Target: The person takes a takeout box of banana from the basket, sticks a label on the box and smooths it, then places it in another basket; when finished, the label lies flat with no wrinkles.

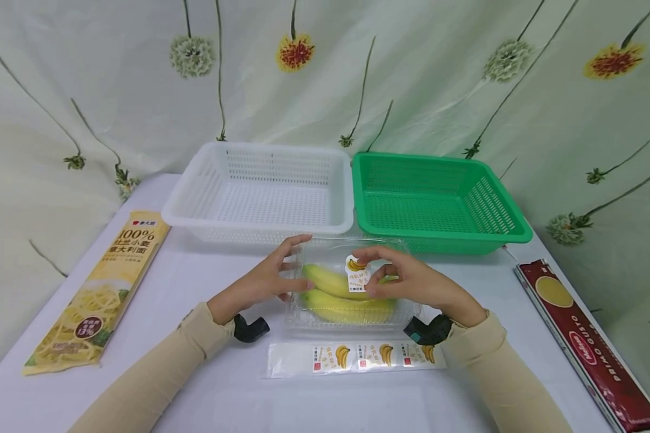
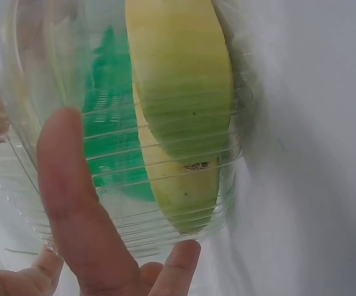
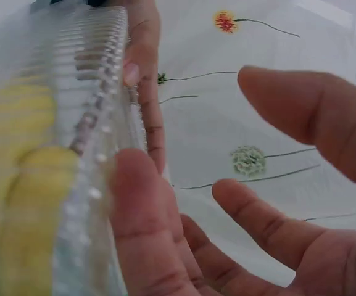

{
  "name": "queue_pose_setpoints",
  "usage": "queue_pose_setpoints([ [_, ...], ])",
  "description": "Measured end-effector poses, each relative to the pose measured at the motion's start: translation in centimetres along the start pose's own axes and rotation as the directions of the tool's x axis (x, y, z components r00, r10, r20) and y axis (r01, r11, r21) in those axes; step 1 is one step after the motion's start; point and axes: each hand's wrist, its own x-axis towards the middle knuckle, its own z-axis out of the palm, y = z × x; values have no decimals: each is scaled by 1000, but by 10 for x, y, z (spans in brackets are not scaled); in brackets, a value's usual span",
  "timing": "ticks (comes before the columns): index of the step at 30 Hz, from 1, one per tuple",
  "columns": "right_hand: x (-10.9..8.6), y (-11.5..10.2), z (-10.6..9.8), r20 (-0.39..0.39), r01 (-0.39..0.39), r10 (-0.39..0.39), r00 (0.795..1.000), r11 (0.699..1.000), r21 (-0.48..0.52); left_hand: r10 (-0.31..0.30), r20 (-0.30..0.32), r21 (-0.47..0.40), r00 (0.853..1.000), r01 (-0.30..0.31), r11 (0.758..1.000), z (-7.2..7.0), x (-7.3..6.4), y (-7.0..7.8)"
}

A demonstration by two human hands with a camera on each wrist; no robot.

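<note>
A clear plastic clamshell box (image 1: 330, 248) sits in the middle of the table with yellow-green bananas (image 1: 338, 307) inside. On its lid is a white banana label (image 1: 358, 281). My left hand (image 1: 273, 273) rests its fingers against the box's left side, thumb toward the front. In the left wrist view, straight fingers (image 2: 79, 203) lie at the ridged plastic wall. Over the label, my right hand (image 1: 411, 276) touches its top and lower right edge with index finger and thumb. The right wrist view shows that hand's fingers spread, one fingertip (image 3: 137, 179) close against the box.
A sheet of banana labels (image 1: 292, 359) lies in front of the box. Behind stand a white basket (image 1: 260, 225) and a green basket (image 1: 439, 239). A yellow pasta packet (image 1: 100, 291) lies at left, a dark red spaghetti packet (image 1: 590, 349) at right.
</note>
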Motion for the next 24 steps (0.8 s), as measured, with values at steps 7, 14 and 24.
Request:
queue_pose_setpoints([
  [7, -17, 1, -35, 51, 39, -48, 998, 986, 160, -2, -2, -14, 1000, 2, 1000, 1, -1, 1],
  [14, -44, 6, -77, -77, 194, -182, 980, 958, 210, 5, 3, -29, 1000, -5, 1000, 2, 0, 1],
  [24, -76, 25, -116, -508, 435, -239, 827, 845, 310, 8, -1, -32, 1000, -8, 999, 4, 1, -1],
])
